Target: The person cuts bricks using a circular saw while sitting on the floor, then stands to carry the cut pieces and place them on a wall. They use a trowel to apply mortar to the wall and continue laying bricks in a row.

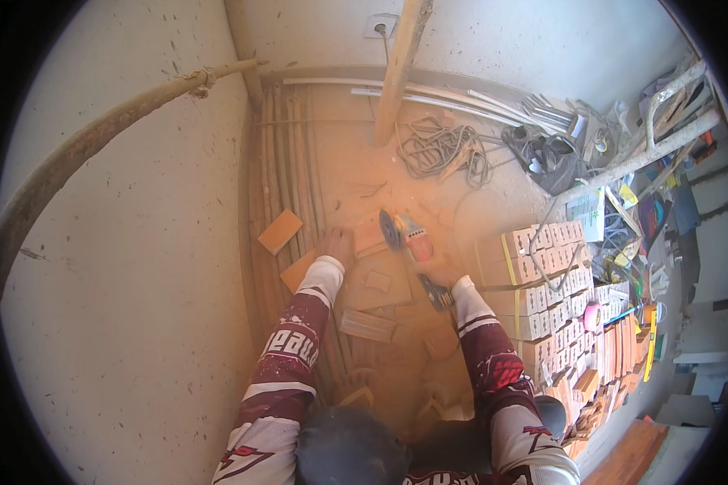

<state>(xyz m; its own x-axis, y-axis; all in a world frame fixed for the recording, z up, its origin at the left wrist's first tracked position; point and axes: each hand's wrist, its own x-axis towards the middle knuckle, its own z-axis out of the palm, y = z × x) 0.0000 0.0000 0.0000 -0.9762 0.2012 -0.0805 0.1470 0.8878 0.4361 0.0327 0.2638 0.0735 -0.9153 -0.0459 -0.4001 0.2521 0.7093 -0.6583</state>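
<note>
An angle grinder (417,244) with a red and dark body is in my right hand (442,268), which is closed around it. Its round dark disc (391,230) stands upright at the right end of an orange-brown tile (369,236). My left hand (336,246) grips that tile at its left end, low over the floor. Dust hazes the area, so whether the disc touches the tile I cannot tell. Left of my left hand lie a loose tile (280,232) and another tile (298,272). Nearer me are a small cut piece (378,280) and a grooved block (369,325).
Strapped stacks of tiles (534,257) rise close to my right forearm. A tangled cable (441,153) lies beyond the grinder, by an upright wooden post (399,77). Long pipes (287,153) run along the left wall. A bent pole (105,129) crosses at upper left.
</note>
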